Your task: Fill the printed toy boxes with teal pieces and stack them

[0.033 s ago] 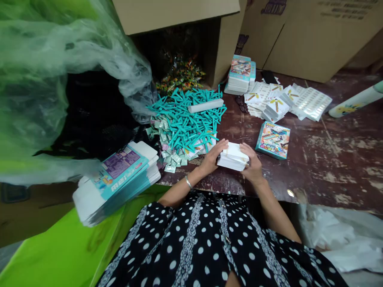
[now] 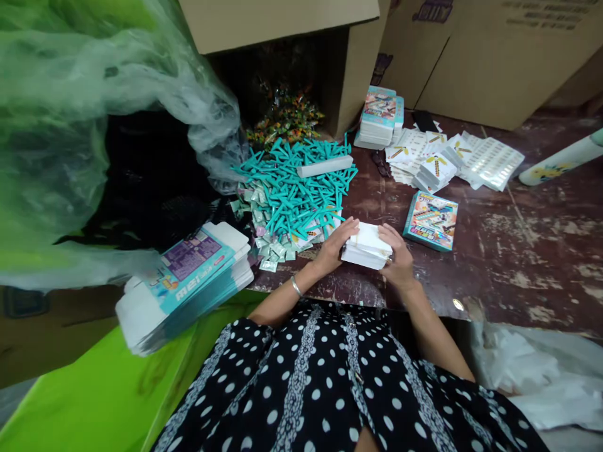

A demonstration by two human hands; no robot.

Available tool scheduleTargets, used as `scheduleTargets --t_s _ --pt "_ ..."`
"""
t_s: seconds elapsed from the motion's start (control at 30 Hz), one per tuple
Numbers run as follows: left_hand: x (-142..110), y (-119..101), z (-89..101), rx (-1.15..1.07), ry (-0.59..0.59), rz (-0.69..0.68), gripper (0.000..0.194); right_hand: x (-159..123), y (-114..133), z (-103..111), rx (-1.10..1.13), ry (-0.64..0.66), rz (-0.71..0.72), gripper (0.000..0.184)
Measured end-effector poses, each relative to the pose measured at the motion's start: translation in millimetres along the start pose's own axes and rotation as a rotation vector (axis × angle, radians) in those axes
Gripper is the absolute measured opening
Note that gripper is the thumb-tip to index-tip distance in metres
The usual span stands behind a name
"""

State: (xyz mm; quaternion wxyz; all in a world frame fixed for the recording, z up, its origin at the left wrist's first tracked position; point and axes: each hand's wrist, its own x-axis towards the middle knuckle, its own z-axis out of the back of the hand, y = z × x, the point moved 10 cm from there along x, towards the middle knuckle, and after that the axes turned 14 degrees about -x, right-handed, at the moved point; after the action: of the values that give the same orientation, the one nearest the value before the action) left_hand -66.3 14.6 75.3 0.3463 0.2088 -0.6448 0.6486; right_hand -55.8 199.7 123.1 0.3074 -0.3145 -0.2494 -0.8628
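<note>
A small stack of white cards [image 2: 366, 246] rests on the worn dark table [image 2: 518, 251] near its front edge. My left hand [image 2: 335, 246] presses against the stack's left side, a bangle on its wrist. My right hand [image 2: 398, 254] wraps round the stack's right side with the fingers curled over the top edge. Both hands grip the stack between them.
A pile of teal sticks [image 2: 292, 188] lies just left of the hands, with small foil packets beneath. A colourful closed box [image 2: 429, 221] sits to the right. Flat carton blanks [image 2: 188, 276] are stacked at left, printed sheets [image 2: 438, 163] and boxes [image 2: 379, 116] behind. An open cardboard carton [image 2: 292, 75] stands at the back.
</note>
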Motion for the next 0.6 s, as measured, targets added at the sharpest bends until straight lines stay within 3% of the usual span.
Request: scheduleTargets --t_s 0.2,0.27,0.33,0.47,0.53,0.6 --pt "2 -13 21.5 0.005 -0.057 -0.029 0.037 15 24 7 -0.048 -0.053 0.146 0.044" --pt "0 -15 22.9 -0.019 -0.038 -0.023 0.04 16 26 8 -0.031 -0.032 0.134 0.046" --pt "-2 -11 22.4 -0.038 -0.024 0.056 0.053 16 16 1 0.004 0.076 0.017 0.051" --pt "-10 21 18.3 -0.132 -0.068 0.373 0.085 6 -17 -19 0.148 0.347 -0.319 0.069" --pt "-8 30 14.6 -0.197 -0.1 0.441 0.089 8 -23 -17 0.158 0.376 -0.356 0.073" --pt "-1 31 12.7 -0.272 -0.135 0.43 0.091 19 -21 -5 0.07 0.322 -0.297 0.071"
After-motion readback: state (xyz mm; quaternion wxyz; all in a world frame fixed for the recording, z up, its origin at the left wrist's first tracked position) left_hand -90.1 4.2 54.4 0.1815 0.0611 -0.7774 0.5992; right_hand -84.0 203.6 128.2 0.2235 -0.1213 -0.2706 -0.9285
